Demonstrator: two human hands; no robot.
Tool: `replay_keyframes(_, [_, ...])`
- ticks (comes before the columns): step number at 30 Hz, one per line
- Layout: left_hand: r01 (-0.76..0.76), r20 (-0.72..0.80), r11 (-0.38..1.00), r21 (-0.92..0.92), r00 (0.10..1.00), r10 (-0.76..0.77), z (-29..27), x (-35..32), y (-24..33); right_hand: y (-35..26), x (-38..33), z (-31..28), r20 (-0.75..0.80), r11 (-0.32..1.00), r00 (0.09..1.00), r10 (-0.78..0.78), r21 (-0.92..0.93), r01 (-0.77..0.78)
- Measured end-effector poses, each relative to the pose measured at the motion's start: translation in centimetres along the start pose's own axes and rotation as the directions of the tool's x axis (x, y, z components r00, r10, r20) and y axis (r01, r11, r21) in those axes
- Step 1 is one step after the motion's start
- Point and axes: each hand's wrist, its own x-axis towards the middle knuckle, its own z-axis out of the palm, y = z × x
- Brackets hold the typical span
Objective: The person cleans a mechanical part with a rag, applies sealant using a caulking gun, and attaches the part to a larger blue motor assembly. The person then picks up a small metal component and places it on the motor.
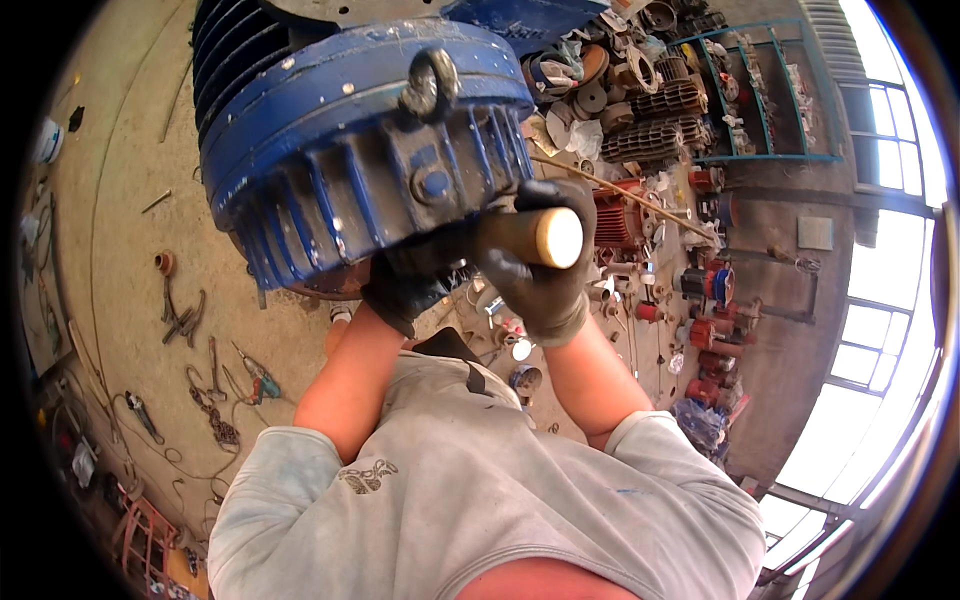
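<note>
Two gloved hands work at the underside of a big blue finned motor housing (pixel 360 150), which hangs or stands just in front of the person, with a lifting eye bolt (pixel 430 85) on its flank. The right hand (pixel 540 265) has its grip wrapped tight around a pale wooden handle (pixel 535 237), whose round cut end faces the camera; what the far end of the handle carries is hidden behind the glove. The left hand (pixel 410 275) is pressed up against the lower rim of the housing, fingers curled under it; whether that grip pinches anything, I cannot tell.

As a judgement, the job on the housing looks mid-way: the casing is whole and closed on this side, and nothing is seen coming off it yet. Both forearms rise from the lower edge, elbows bent, wrists close together beneath the motor. Loose tools (pixel 185 320) lie on the concrete floor (pixel 120 200) to the left, motor parts (pixel 650 110) heaped to the right.
</note>
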Motion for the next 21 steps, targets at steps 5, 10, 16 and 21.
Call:
replay_keyframes(5, [0.121,-0.102,0.865,-0.487,0.976,-0.194,1.3,0.6,2.9,2.3,-0.4,-1.6,-0.006,0.994,1.000,0.009,0.113,-0.009])
replay_keyframes(10, [0.192,0.348,-0.380,-0.905,0.847,-0.401,2.5,-1.7,0.4,2.5,0.3,-1.4,-0.058,0.966,0.981,-0.183,0.176,0.190])
replay_keyframes(16, [0.097,0.403,-0.520,-0.849,0.755,-0.517,2.0,-8.4,4.0,1.7,0.1,-2.8,0.106,0.953,0.994,-0.028,0.303,-0.006])
replay_keyframes(21, [0.229,0.281,-0.170,-0.959,0.658,-0.699,0.3,-8.5,7.0,1.8,0.0,-3.5,0.213,0.877,0.975,0.063,0.455,-0.156])
